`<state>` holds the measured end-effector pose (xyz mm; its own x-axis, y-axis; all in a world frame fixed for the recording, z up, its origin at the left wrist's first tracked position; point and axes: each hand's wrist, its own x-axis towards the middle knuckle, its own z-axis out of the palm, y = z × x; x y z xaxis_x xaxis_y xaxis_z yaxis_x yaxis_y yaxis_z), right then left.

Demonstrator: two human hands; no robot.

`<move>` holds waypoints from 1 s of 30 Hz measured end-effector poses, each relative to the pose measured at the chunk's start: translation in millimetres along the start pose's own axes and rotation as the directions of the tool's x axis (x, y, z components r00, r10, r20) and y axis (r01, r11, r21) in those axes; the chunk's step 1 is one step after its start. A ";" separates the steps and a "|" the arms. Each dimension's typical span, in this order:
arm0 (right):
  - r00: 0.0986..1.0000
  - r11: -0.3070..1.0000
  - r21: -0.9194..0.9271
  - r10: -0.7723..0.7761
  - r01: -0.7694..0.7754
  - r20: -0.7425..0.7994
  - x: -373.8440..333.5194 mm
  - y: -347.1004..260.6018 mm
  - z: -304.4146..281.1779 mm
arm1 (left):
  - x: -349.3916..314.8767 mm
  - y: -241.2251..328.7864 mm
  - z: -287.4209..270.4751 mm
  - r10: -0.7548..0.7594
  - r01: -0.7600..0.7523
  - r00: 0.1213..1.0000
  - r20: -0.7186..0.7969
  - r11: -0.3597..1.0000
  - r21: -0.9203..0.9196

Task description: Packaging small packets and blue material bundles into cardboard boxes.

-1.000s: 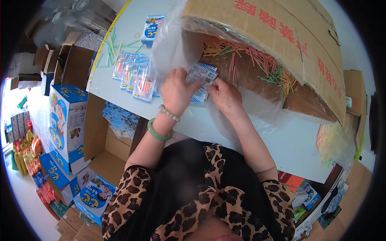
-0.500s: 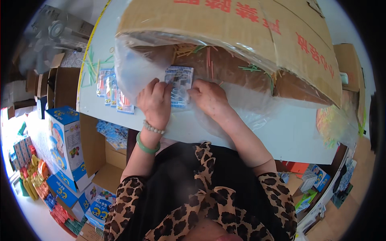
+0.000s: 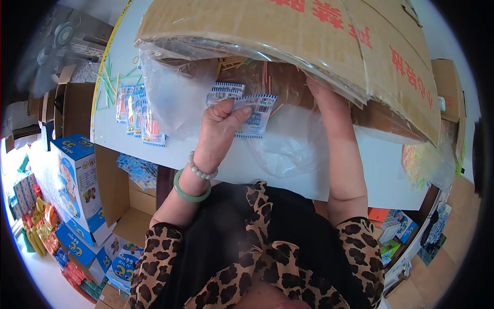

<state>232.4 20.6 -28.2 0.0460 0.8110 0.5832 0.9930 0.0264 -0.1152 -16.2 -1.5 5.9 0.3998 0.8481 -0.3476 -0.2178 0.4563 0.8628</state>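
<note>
My left hand (image 3: 224,119), with a bead bracelet and a green bangle at the wrist, pinches a small clear packet (image 3: 260,114) with blue-and-white striped ends between thumb and fingers. Just behind it lies another packet (image 3: 225,90) of the same kind. My right hand (image 3: 318,88) reaches into the mouth of a large cardboard box (image 3: 257,28) tipped toward me; its fingers are hidden under the box's edge. Thin pink and yellow sticks (image 3: 265,73) lie inside. A clear plastic liner (image 3: 177,103) spills out of the box onto the white table (image 3: 226,162).
Several filled packets (image 3: 140,116) lie at the table's left, beside loose green sticks (image 3: 106,85). Below the left edge stands an open carton (image 3: 135,213) with packets in it, next to blue-and-white boxes (image 3: 77,177). A bag of coloured sticks (image 3: 419,162) sits at the right.
My right hand has left the packet and gone forward into the box. The left hand now holds a packet, tilted and shifted right, with another showing behind it.
</note>
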 end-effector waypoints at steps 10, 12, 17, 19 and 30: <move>0.992 0.999 0.032 0.025 -0.030 0.122 34.8 -16.3 -19.3 | 2.5 4.7 -0.1 -0.020 0.021 0.999 -0.026 0.998 0.051; 0.993 0.999 0.039 0.024 -0.029 0.113 32.2 -17.2 -19.5 | -1.8 5.1 -1.9 -0.045 0.046 0.999 -0.009 0.997 0.058; 0.997 0.995 0.101 0.007 -0.015 0.080 53.9 -26.1 22.2 | -21.6 1.3 -9.2 -0.147 -0.116 0.854 0.499 0.882 0.458; 0.998 0.992 0.128 -0.014 0.005 0.069 53.6 -18.5 27.6 | -26.9 3.1 -5.7 -0.210 -0.151 0.797 0.566 0.839 0.523; 0.997 0.983 0.166 -0.081 0.082 -0.014 -0.3 14.6 -9.2 | -21.4 2.0 -10.1 -0.168 -0.112 0.845 0.507 0.872 0.476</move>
<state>247.9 15.4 -22.6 -0.0327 0.7983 0.6014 0.9617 0.1891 -0.1986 -34.2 -16.0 11.4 0.8262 0.5035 -0.2527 0.1889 0.1750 0.9663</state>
